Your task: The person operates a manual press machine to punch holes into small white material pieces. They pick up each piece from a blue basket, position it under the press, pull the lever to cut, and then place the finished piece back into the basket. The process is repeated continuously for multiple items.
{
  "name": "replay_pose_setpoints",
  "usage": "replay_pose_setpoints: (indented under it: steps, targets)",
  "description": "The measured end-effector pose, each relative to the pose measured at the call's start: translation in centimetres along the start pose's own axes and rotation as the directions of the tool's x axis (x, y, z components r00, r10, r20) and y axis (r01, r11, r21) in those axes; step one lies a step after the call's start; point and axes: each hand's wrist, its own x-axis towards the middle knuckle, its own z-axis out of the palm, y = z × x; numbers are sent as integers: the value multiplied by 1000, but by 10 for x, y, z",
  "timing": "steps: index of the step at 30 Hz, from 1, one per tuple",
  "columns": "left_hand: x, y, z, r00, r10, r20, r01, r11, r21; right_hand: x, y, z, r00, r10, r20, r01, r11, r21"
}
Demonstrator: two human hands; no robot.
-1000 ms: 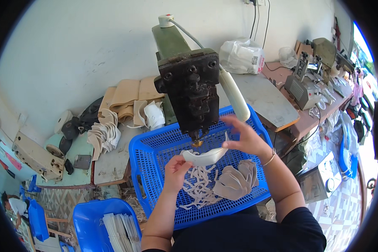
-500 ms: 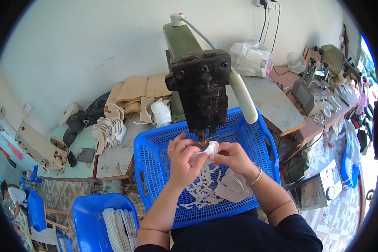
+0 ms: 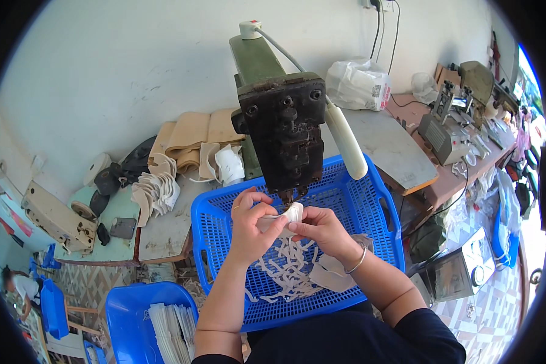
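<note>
Both hands hold a small white curved piece of padded material (image 3: 295, 212) right under the black head of a green-armed machine (image 3: 288, 136). My left hand (image 3: 253, 225) grips its left side, thumb underneath and fingers curled near the machine's tip. On the other side, my right hand (image 3: 323, 232) pinches the piece between thumb and fingers. The fingers partly hide the piece's lower part. Below sits a blue plastic basket (image 3: 397, 242), with narrow white trimmings (image 3: 283, 267) and larger white pieces (image 3: 333, 270) in it.
A pale handle (image 3: 347, 142) hangs to the right of the machine head. Stacked white pieces (image 3: 155, 193) and tan sheets (image 3: 191, 134) lie on the left table. A blue tub (image 3: 124, 312) with white strips stands lower left. Another person (image 3: 24, 284) is at far left.
The whole view has shifted slightly, so the machine appears a little further left. Both hands keep hold of the white piece, which is turned slightly under the machine.
</note>
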Motion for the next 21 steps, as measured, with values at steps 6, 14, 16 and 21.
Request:
replay_pose_setpoints:
  steps: [6,14,16,21]
  targets:
    - [-8,0,5,999,-35,-39,35,999,-21,-1,-1,-2,1000,-7,0,7,1000,4]
    - [-7,0,11,998,-46,-35,43,996,-72,-4,-2,-5,1000,3,-19,-3,999,41]
    - [-6,-1,10,999,-38,-34,36,997,-66,-3,-2,-4,1000,1,-17,0,999,39]
    - [-7,-3,9,998,-43,-43,39,996,-78,-2,-2,-2,1000,-3,-18,3,1000,24]
